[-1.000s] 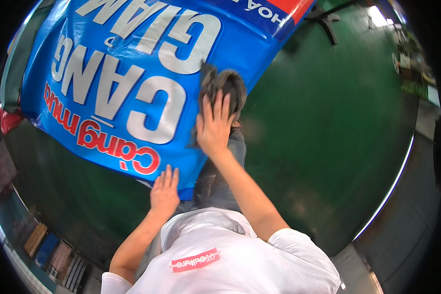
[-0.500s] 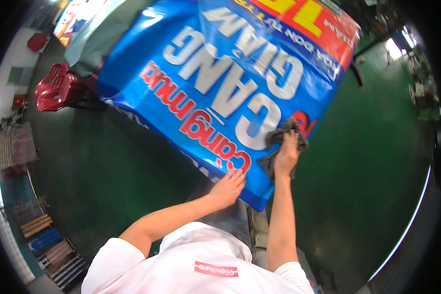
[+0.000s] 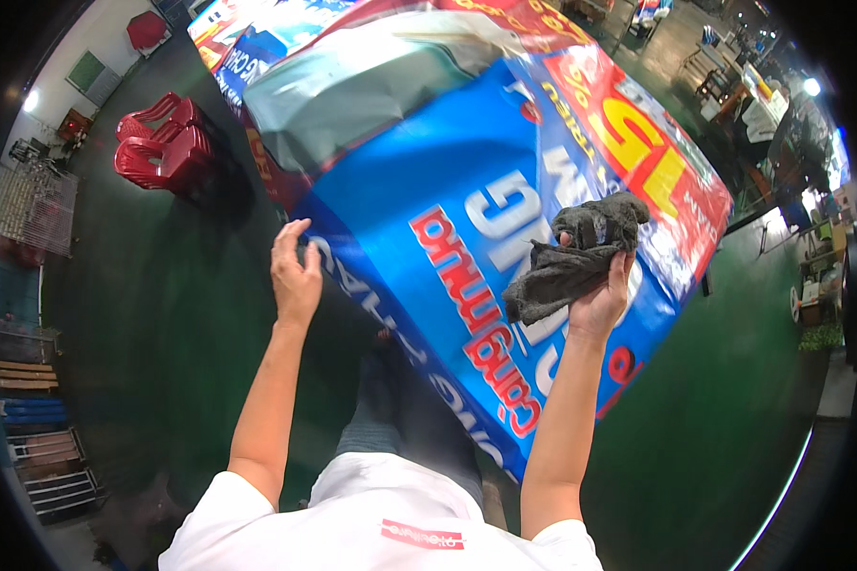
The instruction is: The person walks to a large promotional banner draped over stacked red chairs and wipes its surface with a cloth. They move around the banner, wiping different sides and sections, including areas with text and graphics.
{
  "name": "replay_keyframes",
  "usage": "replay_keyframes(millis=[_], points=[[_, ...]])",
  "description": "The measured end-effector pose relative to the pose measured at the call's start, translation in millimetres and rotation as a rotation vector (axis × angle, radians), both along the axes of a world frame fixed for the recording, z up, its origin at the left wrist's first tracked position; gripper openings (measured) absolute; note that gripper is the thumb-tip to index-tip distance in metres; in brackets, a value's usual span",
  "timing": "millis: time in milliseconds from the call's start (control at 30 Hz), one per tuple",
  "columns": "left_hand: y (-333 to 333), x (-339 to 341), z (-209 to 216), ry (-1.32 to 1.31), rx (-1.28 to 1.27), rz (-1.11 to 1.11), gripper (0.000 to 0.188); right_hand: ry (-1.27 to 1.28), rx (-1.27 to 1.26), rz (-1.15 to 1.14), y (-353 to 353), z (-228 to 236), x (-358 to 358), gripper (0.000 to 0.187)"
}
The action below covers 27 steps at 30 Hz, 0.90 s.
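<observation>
A large glossy blue banner sheet [image 3: 371, 205] with big printed lettering lies over a table-high surface before me, its front edge hanging down. My right hand [image 3: 602, 303] is closed on a dark grey cloth [image 3: 567, 271], bunched and draping above the banner's right half. Beside the banner's left front corner is my left hand [image 3: 296, 271], fingers apart and empty. Its fingertips are at the edge; whether they touch it I cannot tell.
Red plastic chairs [image 3: 165, 157] are stacked on the green floor [image 3: 152, 314] at the left. A grey-green folded sheet [image 3: 352, 100] lies at the banner's far left. Racks [image 3: 33, 404] line the left wall, and cluttered tables [image 3: 724, 71] stand at far right.
My left hand has moved left and forward from the banner's front edge to its left corner. The right hand has raised the cloth off the banner. The view has shifted, showing more at the back.
</observation>
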<state>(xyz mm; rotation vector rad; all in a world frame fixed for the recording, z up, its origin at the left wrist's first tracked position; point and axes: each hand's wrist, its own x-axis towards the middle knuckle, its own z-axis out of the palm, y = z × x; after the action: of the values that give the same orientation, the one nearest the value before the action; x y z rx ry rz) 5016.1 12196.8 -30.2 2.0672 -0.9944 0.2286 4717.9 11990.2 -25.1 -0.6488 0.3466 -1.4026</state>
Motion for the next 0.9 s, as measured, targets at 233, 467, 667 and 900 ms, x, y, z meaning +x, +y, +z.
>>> replay_keyframes(millis=[233,467,667,900], points=[[-54.7,182.7,35.7,0.223,-0.204,-0.04,0.03,-0.033,-0.364,0.145,-150.5,27.7,194.6,0.036],[-21.0,255.3,58.0,0.271,-0.166,-0.082,0.032,1.783,-0.572,0.077,-167.5,91.1,445.4,0.047],[18.2,266.9,88.3,0.095,-0.067,-0.183,0.041,0.868,-0.974,0.828,34.7,80.3,483.3,0.035],[22.5,258.7,129.3,0.839,-0.257,-0.333,0.024,0.609,-0.761,0.712,37.1,130.8,446.0,0.024]])
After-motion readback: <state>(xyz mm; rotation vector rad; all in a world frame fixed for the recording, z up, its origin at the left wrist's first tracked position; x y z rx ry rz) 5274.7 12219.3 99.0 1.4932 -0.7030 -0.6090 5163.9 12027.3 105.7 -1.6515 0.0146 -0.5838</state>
